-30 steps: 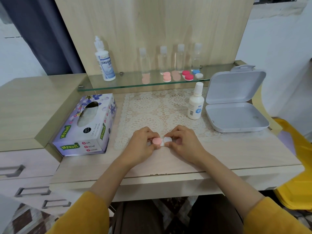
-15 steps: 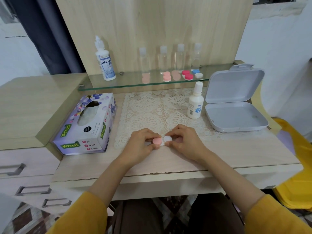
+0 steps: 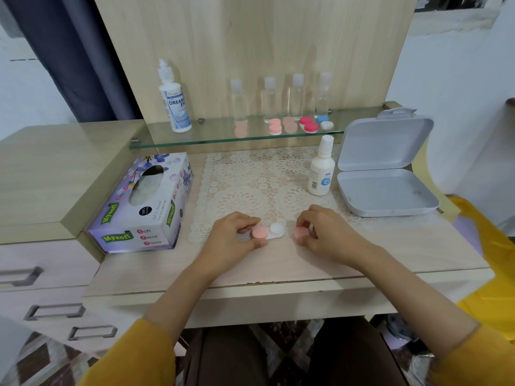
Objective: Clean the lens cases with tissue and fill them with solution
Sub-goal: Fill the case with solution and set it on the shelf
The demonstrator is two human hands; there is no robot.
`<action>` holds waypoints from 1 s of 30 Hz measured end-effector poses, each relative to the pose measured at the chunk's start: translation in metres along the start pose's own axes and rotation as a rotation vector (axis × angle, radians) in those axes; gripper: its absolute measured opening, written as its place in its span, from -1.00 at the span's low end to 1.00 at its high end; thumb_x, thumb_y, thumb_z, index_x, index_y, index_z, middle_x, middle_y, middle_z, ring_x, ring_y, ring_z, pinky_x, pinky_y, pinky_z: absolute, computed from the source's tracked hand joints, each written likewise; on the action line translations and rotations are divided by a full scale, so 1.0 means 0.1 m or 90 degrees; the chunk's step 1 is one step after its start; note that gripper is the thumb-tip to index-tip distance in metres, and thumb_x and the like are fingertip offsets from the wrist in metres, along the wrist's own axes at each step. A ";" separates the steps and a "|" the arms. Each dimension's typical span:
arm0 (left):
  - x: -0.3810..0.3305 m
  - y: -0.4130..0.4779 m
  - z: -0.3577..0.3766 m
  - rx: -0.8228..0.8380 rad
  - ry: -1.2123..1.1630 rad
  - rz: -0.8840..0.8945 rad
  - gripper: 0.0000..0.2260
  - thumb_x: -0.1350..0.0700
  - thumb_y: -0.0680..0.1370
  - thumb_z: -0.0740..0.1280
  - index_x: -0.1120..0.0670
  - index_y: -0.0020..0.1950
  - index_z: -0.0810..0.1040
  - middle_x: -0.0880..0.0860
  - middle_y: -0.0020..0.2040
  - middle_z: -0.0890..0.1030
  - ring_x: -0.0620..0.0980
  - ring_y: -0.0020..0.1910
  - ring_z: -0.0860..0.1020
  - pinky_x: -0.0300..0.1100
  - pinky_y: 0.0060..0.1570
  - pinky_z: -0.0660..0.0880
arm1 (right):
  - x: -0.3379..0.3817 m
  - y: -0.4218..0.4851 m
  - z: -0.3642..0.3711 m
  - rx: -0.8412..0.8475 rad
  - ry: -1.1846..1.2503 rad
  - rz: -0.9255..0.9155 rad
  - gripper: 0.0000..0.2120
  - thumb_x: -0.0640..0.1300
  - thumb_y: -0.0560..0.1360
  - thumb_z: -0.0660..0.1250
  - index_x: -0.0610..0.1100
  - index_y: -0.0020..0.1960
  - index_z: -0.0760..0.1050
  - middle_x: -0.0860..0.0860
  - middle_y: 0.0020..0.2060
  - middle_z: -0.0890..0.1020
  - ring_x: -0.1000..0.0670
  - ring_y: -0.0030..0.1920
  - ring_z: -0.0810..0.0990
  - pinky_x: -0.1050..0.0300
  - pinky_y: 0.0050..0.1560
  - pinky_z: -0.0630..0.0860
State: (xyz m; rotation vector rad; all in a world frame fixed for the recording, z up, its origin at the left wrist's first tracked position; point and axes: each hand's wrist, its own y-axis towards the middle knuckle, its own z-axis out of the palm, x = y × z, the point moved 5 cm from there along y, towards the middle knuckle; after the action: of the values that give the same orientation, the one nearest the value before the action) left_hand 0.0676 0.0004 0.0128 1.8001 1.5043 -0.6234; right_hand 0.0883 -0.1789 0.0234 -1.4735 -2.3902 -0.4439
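Note:
A white lens case (image 3: 274, 232) lies on the desk at the lace mat's front edge, its left well capped in pink and its right well uncovered. My left hand (image 3: 235, 238) pinches the case at the pink-capped end. My right hand (image 3: 324, 234) holds a loose pink cap (image 3: 301, 234) just to the right of the case, apart from it. A small white solution bottle (image 3: 321, 174) stands upright on the mat behind my right hand. The purple tissue box (image 3: 145, 201) sits to the left.
An open grey plastic box (image 3: 387, 199) lies at the right. The glass shelf (image 3: 195, 139) carries a large solution bottle (image 3: 175, 101), several clear bottles (image 3: 296, 97) and more lens cases (image 3: 308, 125). Drawers are at the lower left.
My right hand has unscrewed the right pink cap and moved it away to the right, leaving that well uncovered. My left hand stays on the case.

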 end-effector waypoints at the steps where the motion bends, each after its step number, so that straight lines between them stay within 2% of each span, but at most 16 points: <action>1: 0.00 -0.01 0.00 -0.011 0.004 0.004 -0.63 0.13 0.34 0.51 0.10 0.13 0.60 0.00 -0.01 0.57 -0.10 -0.03 0.54 -0.33 0.08 0.45 | 0.00 0.01 -0.01 -0.002 0.011 -0.002 -0.87 -0.21 0.47 0.27 -0.18 0.00 0.50 0.00 -0.12 0.44 0.04 -0.19 0.38 0.23 -0.16 0.28; 4: 0.01 -0.01 0.00 -0.022 0.012 0.021 -0.72 0.15 0.37 0.49 0.09 0.07 0.63 0.00 -0.04 0.57 -0.08 -0.05 0.54 -0.32 0.05 0.45 | 0.01 0.05 -0.06 -0.022 0.060 -0.017 -0.86 -0.22 0.50 0.24 -0.18 0.03 0.52 -0.03 -0.08 0.50 0.13 -0.24 0.37 0.31 -0.21 0.27; 6: 0.00 0.00 0.01 -0.012 0.018 0.036 -0.74 0.16 0.39 0.48 0.09 0.07 0.63 0.01 -0.04 0.57 -0.07 -0.03 0.53 -0.28 0.06 0.45 | 0.05 0.08 -0.06 -0.022 0.069 -0.040 -0.81 -0.23 0.51 0.23 -0.21 0.10 0.53 -0.02 -0.07 0.50 0.17 -0.24 0.37 0.32 -0.16 0.29; 10: 0.01 0.01 0.02 -0.014 0.032 0.060 -0.75 0.16 0.40 0.46 0.09 0.07 0.63 0.02 -0.05 0.55 -0.07 -0.05 0.52 -0.47 -0.03 0.37 | 0.20 0.16 -0.01 0.021 0.047 -0.085 -0.75 -0.31 0.48 0.23 -0.20 0.12 0.55 -0.05 -0.03 0.50 0.11 -0.20 0.38 0.35 -0.16 0.28; 13: 0.01 0.01 0.03 -0.018 0.046 0.068 -0.75 0.15 0.41 0.46 0.10 0.07 0.63 0.03 -0.05 0.55 -0.06 -0.07 0.52 -0.47 -0.05 0.36 | 0.29 0.19 0.00 0.045 0.021 -0.111 -0.74 -0.30 0.48 0.23 -0.18 0.12 0.55 -0.05 -0.01 0.50 0.10 -0.18 0.36 0.41 -0.24 0.26; 16: 0.02 0.01 0.03 -0.019 0.049 0.075 -0.75 0.15 0.41 0.46 0.10 0.08 0.63 0.03 -0.05 0.54 -0.06 -0.06 0.51 -0.49 -0.04 0.35 | 0.34 0.21 0.00 0.056 -0.009 -0.121 -0.76 -0.29 0.49 0.23 -0.19 0.11 0.55 -0.07 -0.03 0.51 0.07 -0.18 0.36 0.34 -0.25 0.23; 21: 0.03 0.01 0.04 -0.014 0.055 0.080 -0.75 0.15 0.42 0.45 0.09 0.08 0.62 0.03 -0.05 0.53 -0.07 -0.04 0.50 -0.40 0.01 0.37 | 0.38 0.25 0.04 0.074 -0.059 -0.133 -0.83 -0.29 0.46 0.23 -0.30 -0.03 0.56 -0.13 -0.12 0.52 -0.06 -0.17 0.45 0.13 -0.15 0.35; 24: 0.03 0.00 0.04 -0.013 0.056 0.080 -0.76 0.15 0.42 0.45 0.10 0.08 0.62 0.04 -0.05 0.53 -0.07 -0.04 0.49 -0.37 0.02 0.37 | 0.38 0.25 0.08 0.079 -0.070 -0.122 -0.85 -0.28 0.46 0.24 -0.30 -0.08 0.56 -0.10 -0.18 0.47 -0.07 -0.19 0.43 0.13 -0.21 0.31; 27: 0.03 0.00 0.04 -0.012 0.062 0.087 -0.77 0.15 0.42 0.44 0.10 0.06 0.62 0.05 -0.06 0.52 -0.05 -0.05 0.49 -0.32 0.03 0.38 | 0.37 0.25 0.06 0.059 -0.064 -0.076 -0.84 -0.16 0.46 0.30 -0.26 -0.06 0.54 -0.05 -0.19 0.46 -0.02 -0.15 0.41 0.18 -0.25 0.24; 30: 0.03 0.00 0.05 -0.005 0.066 0.089 -0.78 0.13 0.43 0.44 0.09 0.07 0.62 0.05 -0.06 0.52 -0.05 -0.05 0.49 -0.31 0.03 0.38 | 0.36 0.27 0.04 0.039 -0.072 -0.027 -0.64 0.06 0.39 0.41 -0.26 -0.12 0.52 -0.06 -0.24 0.51 -0.03 -0.21 0.43 0.11 -0.25 0.34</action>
State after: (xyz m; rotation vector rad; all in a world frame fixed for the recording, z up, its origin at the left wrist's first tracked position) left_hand 0.0686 -0.0013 0.0076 1.9390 1.4300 -0.4615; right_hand 0.0970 -0.1366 0.0376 -1.4598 -2.5022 -0.3012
